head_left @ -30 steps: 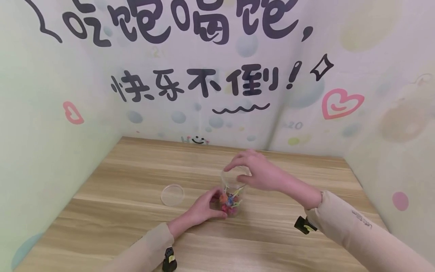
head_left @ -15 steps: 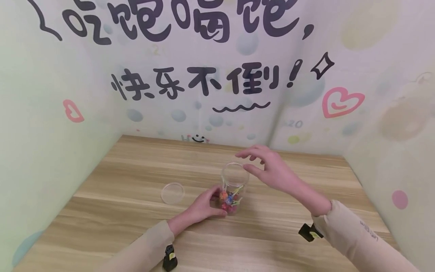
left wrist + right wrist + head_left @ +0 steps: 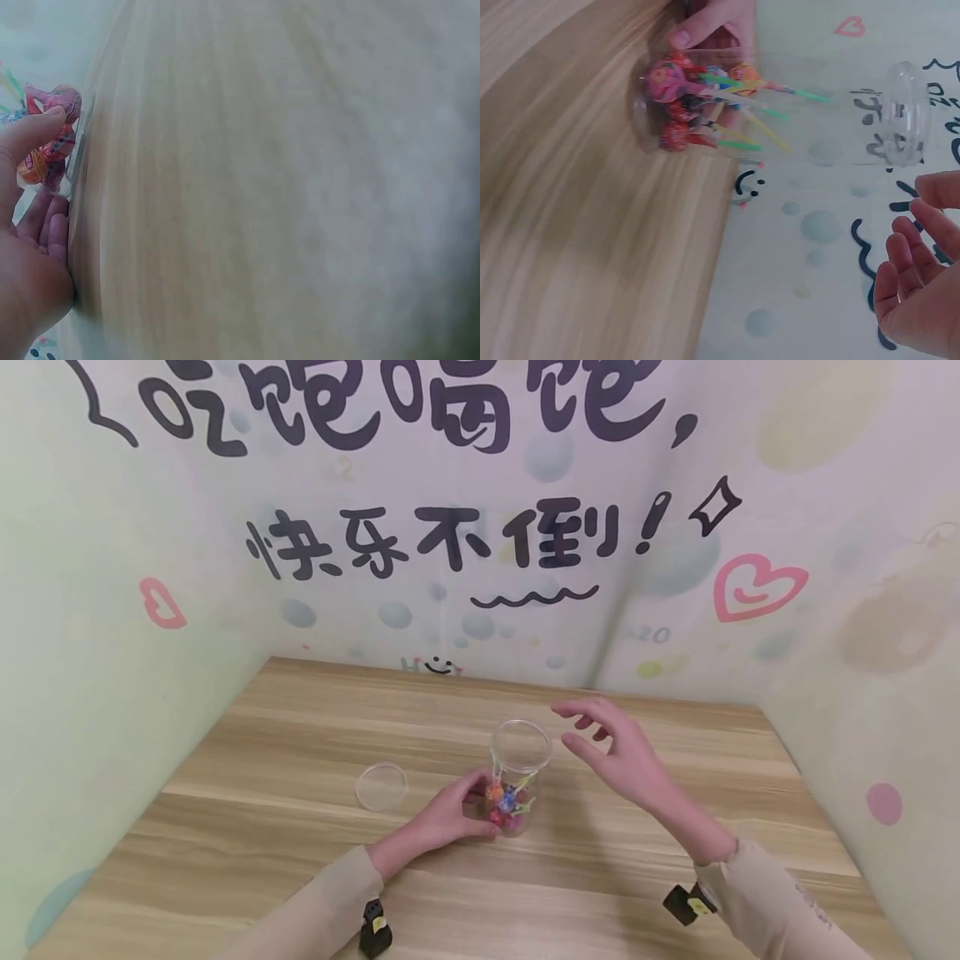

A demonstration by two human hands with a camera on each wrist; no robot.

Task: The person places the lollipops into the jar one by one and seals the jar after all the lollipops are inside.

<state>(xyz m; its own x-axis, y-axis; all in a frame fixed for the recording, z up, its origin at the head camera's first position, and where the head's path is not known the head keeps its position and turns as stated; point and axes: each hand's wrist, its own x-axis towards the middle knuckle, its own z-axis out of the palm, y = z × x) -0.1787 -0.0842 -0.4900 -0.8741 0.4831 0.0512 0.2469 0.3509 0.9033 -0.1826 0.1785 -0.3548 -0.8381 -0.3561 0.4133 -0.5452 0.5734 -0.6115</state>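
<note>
A tall clear plastic jar (image 3: 519,752) stands upright on the table, its mouth uncovered. Several wrapped lollipops (image 3: 697,105) with coloured sticks lie in its lower part. My left hand (image 3: 444,817) grips the jar low on its left side, thumb in front and fingers behind; the left wrist view shows the thumb against it beside the wrapped candy. My right hand (image 3: 618,752) is in the air to the right of the jar's rim, fingers loosely bent and apart, with nothing in it. Left of the jar, a round clear lid (image 3: 381,787) lies flat on the table.
The wood-grain table (image 3: 300,727) meets a printed wall (image 3: 420,610) at its back edge, with side walls to the left and right. A black wrist camera (image 3: 375,929) sits at the left sleeve, another wrist camera (image 3: 688,903) at the right.
My right hand has moved from the jar's mouth away to the right, and its fingers have spread. The left hand and the jar stay in place.
</note>
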